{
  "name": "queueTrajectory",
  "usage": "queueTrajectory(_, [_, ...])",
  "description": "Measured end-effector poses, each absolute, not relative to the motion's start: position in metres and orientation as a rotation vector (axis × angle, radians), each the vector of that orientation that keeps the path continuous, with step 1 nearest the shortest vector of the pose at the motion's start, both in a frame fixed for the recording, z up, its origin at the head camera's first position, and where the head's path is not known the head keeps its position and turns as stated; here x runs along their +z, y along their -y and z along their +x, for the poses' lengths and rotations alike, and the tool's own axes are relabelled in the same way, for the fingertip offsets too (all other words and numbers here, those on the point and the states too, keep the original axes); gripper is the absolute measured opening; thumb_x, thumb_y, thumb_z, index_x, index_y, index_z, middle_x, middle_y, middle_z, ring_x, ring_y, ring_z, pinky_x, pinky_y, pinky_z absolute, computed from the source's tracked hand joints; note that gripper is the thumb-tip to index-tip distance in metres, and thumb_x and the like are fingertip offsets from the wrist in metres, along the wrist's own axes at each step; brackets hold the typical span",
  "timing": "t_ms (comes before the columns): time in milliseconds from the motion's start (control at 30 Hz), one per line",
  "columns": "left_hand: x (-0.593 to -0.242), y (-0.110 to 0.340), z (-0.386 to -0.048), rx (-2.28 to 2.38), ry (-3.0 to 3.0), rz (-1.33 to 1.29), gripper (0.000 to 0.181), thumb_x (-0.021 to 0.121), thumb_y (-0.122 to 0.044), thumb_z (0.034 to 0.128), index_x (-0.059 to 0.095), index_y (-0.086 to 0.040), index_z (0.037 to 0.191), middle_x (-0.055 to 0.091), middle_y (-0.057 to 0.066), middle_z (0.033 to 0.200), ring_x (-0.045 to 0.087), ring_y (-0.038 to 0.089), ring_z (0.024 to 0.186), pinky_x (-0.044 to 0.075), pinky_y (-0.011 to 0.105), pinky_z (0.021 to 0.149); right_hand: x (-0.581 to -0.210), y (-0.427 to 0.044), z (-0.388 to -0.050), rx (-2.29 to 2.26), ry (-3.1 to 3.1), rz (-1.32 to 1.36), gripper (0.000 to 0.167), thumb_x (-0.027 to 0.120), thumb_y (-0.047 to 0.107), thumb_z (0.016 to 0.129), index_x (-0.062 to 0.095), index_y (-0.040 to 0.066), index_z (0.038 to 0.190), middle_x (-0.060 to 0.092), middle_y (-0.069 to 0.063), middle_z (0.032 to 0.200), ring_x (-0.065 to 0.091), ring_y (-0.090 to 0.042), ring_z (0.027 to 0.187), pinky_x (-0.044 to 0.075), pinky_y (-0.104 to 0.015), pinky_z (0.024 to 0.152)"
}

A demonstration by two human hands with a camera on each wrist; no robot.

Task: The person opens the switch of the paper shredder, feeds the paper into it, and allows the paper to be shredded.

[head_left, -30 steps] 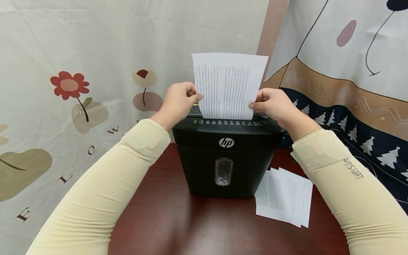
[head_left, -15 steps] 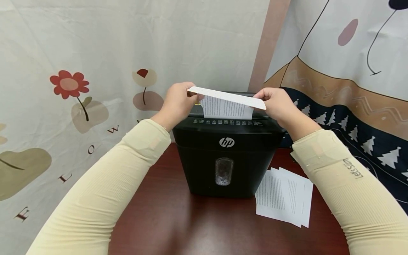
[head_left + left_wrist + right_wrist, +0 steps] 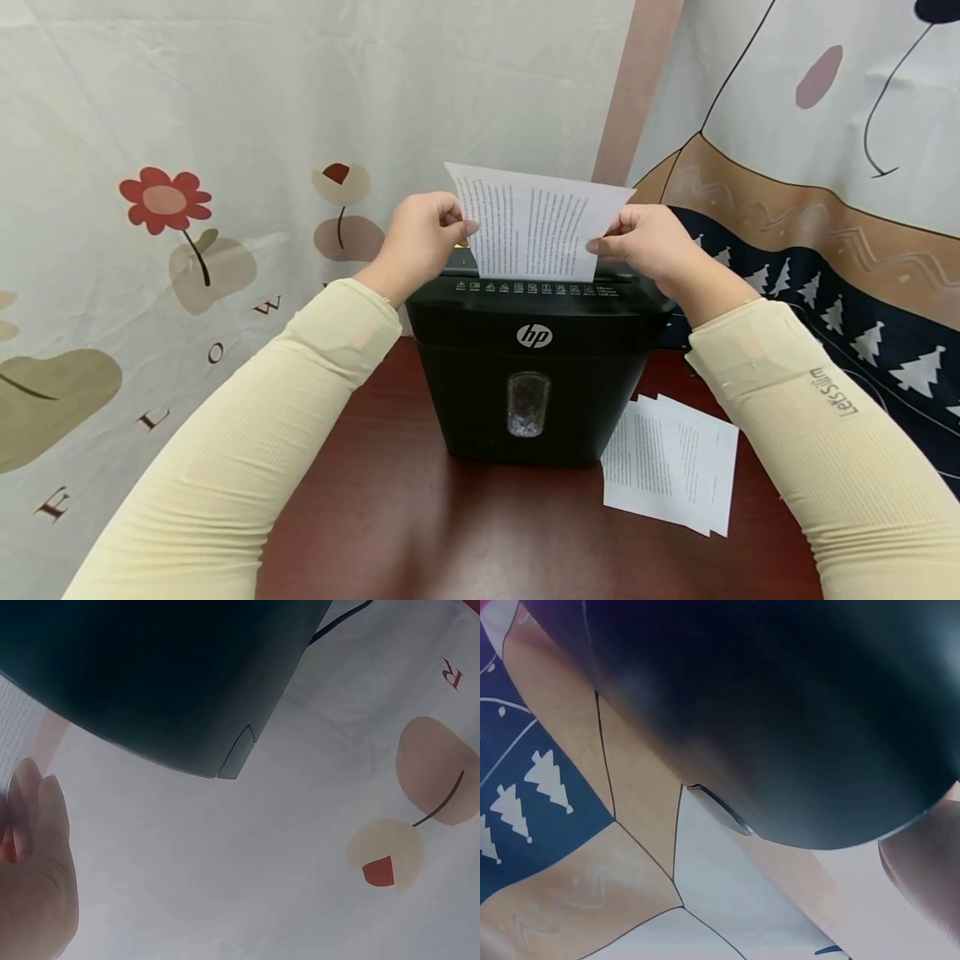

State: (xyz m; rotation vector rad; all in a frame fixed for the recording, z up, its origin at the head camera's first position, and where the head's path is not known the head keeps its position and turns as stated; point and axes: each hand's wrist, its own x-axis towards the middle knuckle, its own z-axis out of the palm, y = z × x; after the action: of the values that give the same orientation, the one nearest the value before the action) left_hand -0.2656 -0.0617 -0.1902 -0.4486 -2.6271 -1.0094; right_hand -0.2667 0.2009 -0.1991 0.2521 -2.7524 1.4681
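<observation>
A printed sheet of paper [image 3: 528,225] stands upright in the top slot of a black HP shredder [image 3: 480,375], its upper edge slanting down to the right. My left hand [image 3: 422,242] pinches the sheet's left edge between thumb and fingers, just above the slot. At the opposite edge my right hand [image 3: 652,250] pinches the paper the same way. The left wrist view shows part of the left hand [image 3: 37,870] beside the shredder's dark body [image 3: 172,675]. Only a portion of the right hand [image 3: 926,862] appears in the right wrist view, beyond the shredder [image 3: 780,712].
Several printed sheets [image 3: 667,467] lie overlapping on the dark red table [image 3: 360,517], right of the shredder. Behind stands a pale curtain [image 3: 247,92] with flower prints; a patterned cloth [image 3: 795,208] hangs on the right. Shreds show through the shredder's window [image 3: 527,406].
The sheet's upper part, upright a second ago, folded toward me half a second ago and is raised again now, with its top edge lower than at first. Both hands stay at its sides.
</observation>
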Motion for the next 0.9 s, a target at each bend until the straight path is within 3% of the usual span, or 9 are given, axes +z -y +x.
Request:
queueTrajectory(333, [-0.1984,0.0631,-0.2686,-1.031,2.711,-0.438,0.020,0.062,-0.017,0.0948,0.058,-0.006,0.079,0.067,0.013,0.087,0.045,0.017,0.062,0.035,0.028,0.057,-0.2081,-0.2022,-0.2690,1.439,2.795,0.319,0.020,0.065,0.009,0.092,0.063,-0.006,0.105,0.066,-0.015,0.115,0.060,-0.021,0.100,0.049,-0.040,0.097])
queueTrajectory(567, [-0.1962,0.0634,-0.2695,-0.995,2.718,-0.428,0.019,0.064,-0.017,0.0937,0.056,-0.006,0.081,0.057,0.006,0.075,0.044,0.018,0.066,0.036,0.028,0.061,-0.2071,-0.2022,-0.2691,1.437,2.797,0.306,0.020,0.065,0.012,0.092,0.063,-0.001,0.106,0.065,-0.013,0.112,0.058,-0.019,0.096,0.050,-0.027,0.087])
queueTrajectory(667, [-0.1967,0.0628,-0.2693,-0.976,2.722,-0.429,0.021,0.064,-0.018,0.0935,0.055,-0.006,0.079,0.051,0.003,0.071,0.043,0.019,0.066,0.036,0.029,0.061,-0.2073,-0.2028,-0.2687,1.418,2.805,0.306,0.018,0.065,0.013,0.092,0.061,0.000,0.103,0.064,-0.011,0.107,0.056,-0.019,0.095,0.049,-0.029,0.087])
queueTrajectory(900, [-0.1984,0.0630,-0.2682,-0.985,2.714,-0.439,0.019,0.065,-0.017,0.0933,0.056,-0.006,0.080,0.053,0.004,0.074,0.045,0.020,0.069,0.037,0.029,0.062,-0.2085,-0.2048,-0.2676,1.391,2.814,0.297,0.017,0.064,0.015,0.093,0.058,0.000,0.101,0.063,-0.008,0.102,0.056,-0.019,0.093,0.049,-0.031,0.088])
